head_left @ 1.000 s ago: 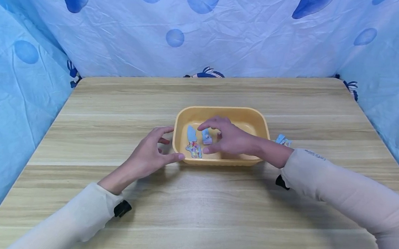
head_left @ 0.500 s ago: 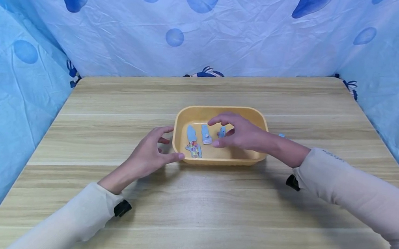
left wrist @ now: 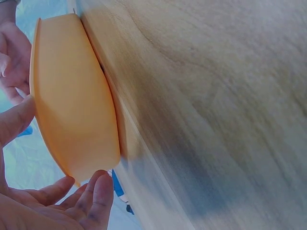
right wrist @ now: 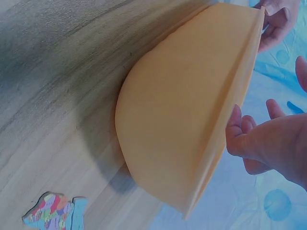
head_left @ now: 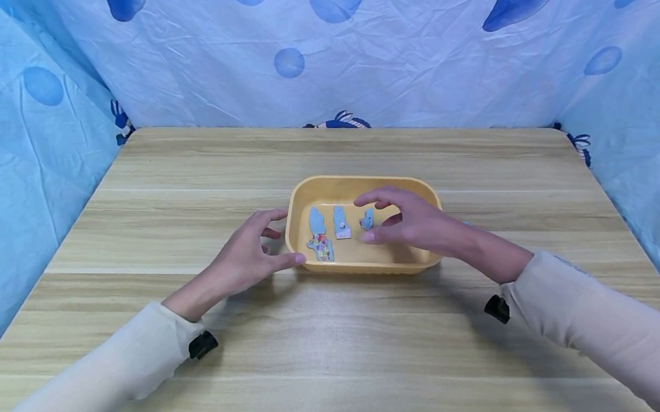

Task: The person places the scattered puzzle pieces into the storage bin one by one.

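A shallow yellow-orange tray [head_left: 354, 268] sits on the table. Inside lie several flat pieces that look like puzzle pieces: a blue one [head_left: 317, 220], a multicoloured one [head_left: 322, 248] below it, a blue-and-white one [head_left: 341, 223] and a small blue one [head_left: 367, 219]. My left hand [head_left: 251, 251] touches the tray's near left corner, thumb at the front rim and fingers along the left side. Over the tray's right half hovers my right hand [head_left: 405, 220], thumb and fingers spread, holding nothing. In the right wrist view, a multicoloured and blue piece [right wrist: 55, 212] lies outside the tray.
The wood-grain table [head_left: 317, 349] extends on all sides of the tray. Behind it and along both sides hang blue printed curtains [head_left: 355, 58]. Black wrist devices [head_left: 202, 345] sit at the sleeve cuffs. My right forearm nearly covers the piece outside the tray.
My right hand has drawn back to the right and away from the blue-and-white piece, uncovering the small blue one. The left hand and tray stay put.
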The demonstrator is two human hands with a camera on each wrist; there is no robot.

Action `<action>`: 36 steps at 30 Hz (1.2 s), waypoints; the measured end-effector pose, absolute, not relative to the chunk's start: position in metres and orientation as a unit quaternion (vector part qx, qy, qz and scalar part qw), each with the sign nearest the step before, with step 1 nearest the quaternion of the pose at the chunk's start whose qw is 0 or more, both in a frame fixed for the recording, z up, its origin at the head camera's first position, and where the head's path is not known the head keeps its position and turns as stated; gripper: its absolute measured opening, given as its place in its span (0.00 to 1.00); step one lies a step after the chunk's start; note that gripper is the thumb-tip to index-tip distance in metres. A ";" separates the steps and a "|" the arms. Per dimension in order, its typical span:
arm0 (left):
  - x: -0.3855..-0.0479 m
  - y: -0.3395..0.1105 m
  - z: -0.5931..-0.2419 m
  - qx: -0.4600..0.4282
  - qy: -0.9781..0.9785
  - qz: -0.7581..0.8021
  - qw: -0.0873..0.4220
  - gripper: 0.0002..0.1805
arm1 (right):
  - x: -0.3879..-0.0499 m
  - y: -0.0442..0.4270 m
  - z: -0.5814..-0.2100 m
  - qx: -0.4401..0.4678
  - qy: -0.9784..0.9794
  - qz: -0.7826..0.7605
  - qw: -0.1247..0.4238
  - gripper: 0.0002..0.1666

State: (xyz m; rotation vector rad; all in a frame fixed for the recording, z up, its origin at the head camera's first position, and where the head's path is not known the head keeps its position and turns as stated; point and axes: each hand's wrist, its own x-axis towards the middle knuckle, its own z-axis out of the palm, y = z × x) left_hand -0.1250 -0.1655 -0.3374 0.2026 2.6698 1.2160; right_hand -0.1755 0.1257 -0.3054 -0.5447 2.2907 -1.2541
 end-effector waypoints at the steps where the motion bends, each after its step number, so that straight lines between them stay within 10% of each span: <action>1: -0.125 -0.165 -0.338 0.068 0.904 0.411 0.100 0.47 | -0.175 0.127 -0.304 -0.195 0.835 -0.457 0.236 0.34; 36: -0.126 -0.166 -0.338 0.067 0.905 0.408 0.097 0.46 | -0.173 0.190 -0.289 -0.134 0.851 -0.473 0.187 0.35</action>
